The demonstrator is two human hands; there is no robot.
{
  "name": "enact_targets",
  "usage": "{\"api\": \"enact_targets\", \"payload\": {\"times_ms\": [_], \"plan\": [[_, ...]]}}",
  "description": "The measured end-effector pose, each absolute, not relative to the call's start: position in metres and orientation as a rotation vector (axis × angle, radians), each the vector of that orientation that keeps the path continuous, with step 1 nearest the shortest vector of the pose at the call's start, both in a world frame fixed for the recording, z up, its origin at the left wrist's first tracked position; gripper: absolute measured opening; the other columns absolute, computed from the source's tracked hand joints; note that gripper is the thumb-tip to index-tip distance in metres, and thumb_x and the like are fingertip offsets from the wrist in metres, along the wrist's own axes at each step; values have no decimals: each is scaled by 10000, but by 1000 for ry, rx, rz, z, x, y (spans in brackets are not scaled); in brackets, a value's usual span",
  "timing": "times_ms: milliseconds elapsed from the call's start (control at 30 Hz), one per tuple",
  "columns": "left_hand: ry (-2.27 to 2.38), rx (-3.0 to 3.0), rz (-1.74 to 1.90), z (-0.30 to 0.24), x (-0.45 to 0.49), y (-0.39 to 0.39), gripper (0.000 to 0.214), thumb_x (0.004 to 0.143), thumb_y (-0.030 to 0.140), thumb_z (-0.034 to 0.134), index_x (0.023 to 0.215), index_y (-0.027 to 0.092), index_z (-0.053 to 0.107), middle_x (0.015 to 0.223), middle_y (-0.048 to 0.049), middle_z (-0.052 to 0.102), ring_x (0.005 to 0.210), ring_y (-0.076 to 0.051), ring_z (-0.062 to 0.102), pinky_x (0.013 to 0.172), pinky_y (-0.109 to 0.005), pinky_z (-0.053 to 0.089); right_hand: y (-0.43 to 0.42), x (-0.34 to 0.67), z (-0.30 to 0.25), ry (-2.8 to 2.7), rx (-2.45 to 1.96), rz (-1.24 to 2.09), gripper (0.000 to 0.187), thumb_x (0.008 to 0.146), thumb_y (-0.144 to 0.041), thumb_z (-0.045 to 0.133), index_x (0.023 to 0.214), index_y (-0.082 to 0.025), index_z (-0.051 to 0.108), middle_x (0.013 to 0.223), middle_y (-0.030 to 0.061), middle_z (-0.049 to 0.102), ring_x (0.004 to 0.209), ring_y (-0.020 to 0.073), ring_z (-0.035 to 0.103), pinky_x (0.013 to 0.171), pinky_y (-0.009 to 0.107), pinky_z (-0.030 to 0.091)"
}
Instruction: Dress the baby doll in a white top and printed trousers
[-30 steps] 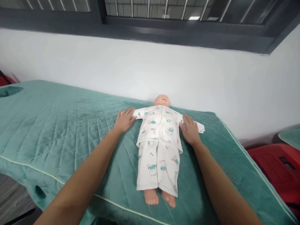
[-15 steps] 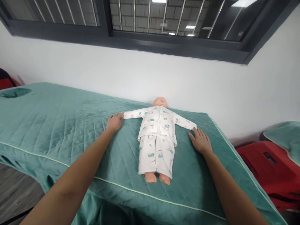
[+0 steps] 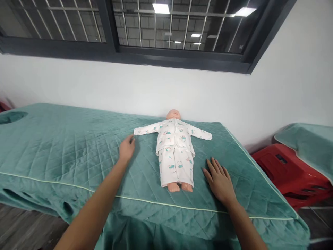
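Spread and empty, the right hand (image 3: 219, 180) is by the bed's (image 3: 78, 139) near edge; the left (image 3: 127, 148), half-curled, seemingly empty, is beside a cuff (image 3: 136, 132). The doll (image 3: 174, 137) lies head at the far edge; light, flat touches should keep its sleeves (image 3: 199, 133) straight.

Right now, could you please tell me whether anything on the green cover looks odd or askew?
Nothing looks spilled. The doll lies on the green cover, but its outstretched sleeves look slightly odd: no doll hands show at their ends, though both feet show below the trousers.

Legs of the doll (image 3: 173, 114) hidden inside white trousers (image 3: 176, 166)
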State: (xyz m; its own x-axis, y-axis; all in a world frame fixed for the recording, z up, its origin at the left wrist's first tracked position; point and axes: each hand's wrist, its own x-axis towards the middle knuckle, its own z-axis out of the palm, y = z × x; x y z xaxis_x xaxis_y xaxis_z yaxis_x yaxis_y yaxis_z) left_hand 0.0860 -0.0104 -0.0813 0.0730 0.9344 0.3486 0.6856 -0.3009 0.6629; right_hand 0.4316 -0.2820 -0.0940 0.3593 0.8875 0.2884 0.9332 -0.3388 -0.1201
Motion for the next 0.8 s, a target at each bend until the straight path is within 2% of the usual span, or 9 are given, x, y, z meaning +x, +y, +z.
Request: {"api": "enact_targets", "payload": {"times_ms": [67,200,333,467,600,667,800], "plan": [[1542,2041,1080,-88,90,-47,417,971,345,395,1249,164,646,1300,-104,675,1205,-268,626,1055,-404,480,-303,408,-101,-1622,-2246,-229,579,1002,-504,319,1472,-203,473,1582,116,401,1484,282,330,1194,540,263],[1241,2081,1054,-101,103,-135,329,962,393,427,1152,254,657,1206,-73,705,1141,-265,644,1027,-453,483,-331,368,-107,-1596,-1999,-52,541,973,-462,466,1474,-257,457,1544,106,462,1450,303,389,1178,597,283],[1107,2121,953,-101,120,-200,288,915,344,523,1190,315,605,1191,-63,687,1117,-268,638,977,-472,484,-328,349,-95,-1451,-1789,168,456,951,-357,533,1400,-285,502,1419,107,570,1319,284,535,1095,537,435],[1146,2159,933,-97,136,-216,340,832,250,591,1168,296,571,1108,-71,688,1069,-291,629,960,-518,445,-306,342,-82,-1499,-1678,250,283,902,-247,580,1183,-255,611,1193,98,649,1100,269,632,935,455,533],[1161,2140,899,-93,144,-215,196,846,218,559,1032,277,568,953,-41,677,932,-272,624,885,-501,431,-294,340,-75,-1486,-1668,214,61,901,-223,571,942,-232,615,956,64,658,879,235,638,766,379,533],[1134,2101,929,-91,143,-217,114,865,195,524,948,265,557,932,-31,669,908,-255,611,868,-471,429,-297,342,-67,-1500,-1644,233,61,926,-243,551,892,-232,600,898,48,646,816,213,624,713,343,516],[1072,1939,1047,-90,137,-230,128,864,135,489,908,242,543,990,-29,648,972,-224,580,877,-400,442,-312,348,-50,-1617,-1645,247,65,952,-238,540,909,-233,589,915,39,637,830,191,620,713,309,501]]}}
